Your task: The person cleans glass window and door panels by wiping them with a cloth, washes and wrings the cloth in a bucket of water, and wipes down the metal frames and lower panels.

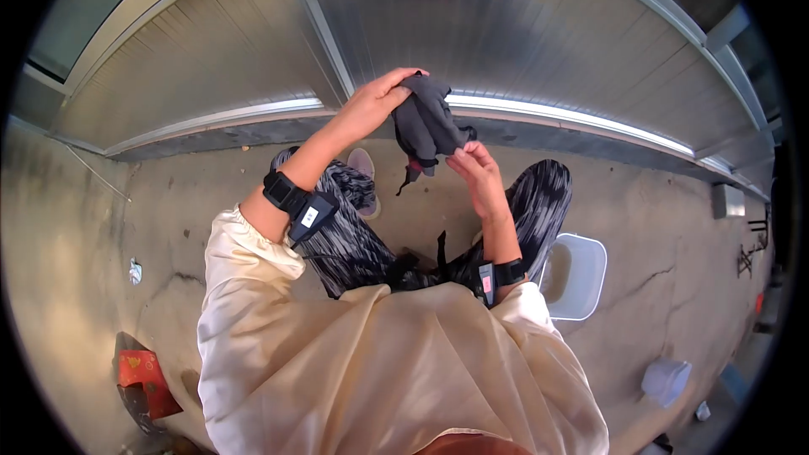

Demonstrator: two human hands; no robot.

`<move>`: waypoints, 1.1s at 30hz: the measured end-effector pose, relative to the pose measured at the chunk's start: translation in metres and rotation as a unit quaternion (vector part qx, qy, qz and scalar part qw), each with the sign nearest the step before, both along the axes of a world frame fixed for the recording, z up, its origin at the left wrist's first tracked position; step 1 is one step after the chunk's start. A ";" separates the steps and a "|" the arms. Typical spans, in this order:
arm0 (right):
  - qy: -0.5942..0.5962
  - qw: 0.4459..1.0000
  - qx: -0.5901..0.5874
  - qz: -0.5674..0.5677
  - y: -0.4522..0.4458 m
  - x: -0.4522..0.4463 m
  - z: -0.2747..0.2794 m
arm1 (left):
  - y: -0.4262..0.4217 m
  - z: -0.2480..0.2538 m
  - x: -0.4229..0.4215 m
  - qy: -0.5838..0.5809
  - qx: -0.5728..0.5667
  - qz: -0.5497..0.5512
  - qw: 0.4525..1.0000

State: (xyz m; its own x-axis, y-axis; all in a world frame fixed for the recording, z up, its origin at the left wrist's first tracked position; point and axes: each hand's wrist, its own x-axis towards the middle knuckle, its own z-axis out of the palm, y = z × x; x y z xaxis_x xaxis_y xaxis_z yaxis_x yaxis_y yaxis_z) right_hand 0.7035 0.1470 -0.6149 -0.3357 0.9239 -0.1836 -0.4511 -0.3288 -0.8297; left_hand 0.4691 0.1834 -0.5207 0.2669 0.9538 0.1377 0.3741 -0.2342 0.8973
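Both hands hold up a dark grey cloth (427,118), bunched and hanging in folds in front of the metal-framed panels. My left hand (377,104) is closed on its upper left edge, thumb on the near side. Lower down on the right, my right hand (477,170) pinches the cloth's other edge between thumb and fingers. A reddish patch and a thin dark strip hang from its bottom end. Whether it is a rag or a garment I cannot tell. Below the cloth are my knees in patterned trousers (354,240) and one shoe (362,164).
A translucent white tub (581,274) with murky contents stands to the right of my leg. Farther right sits a smaller pale container (666,381). A red bag or box (147,381) lies at lower left. Metal-framed panels (522,34) rise ahead from a low ledge.
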 end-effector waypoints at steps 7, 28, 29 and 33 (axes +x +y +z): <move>0.030 0.985 -0.146 -0.085 0.003 -0.021 -0.032 | -0.012 -0.051 0.015 -0.385 -0.308 0.105 0.864; -0.158 0.984 0.047 -0.059 0.020 0.018 0.016 | -0.017 -0.062 -0.014 -0.397 -0.260 0.070 0.877; -0.097 0.992 0.066 -0.056 0.030 0.017 0.017 | -0.013 -0.067 -0.010 -0.363 -0.263 0.068 0.891; -0.015 0.988 -0.148 0.032 0.040 0.013 -0.015 | -0.001 -0.094 0.002 -0.292 -0.298 0.107 0.902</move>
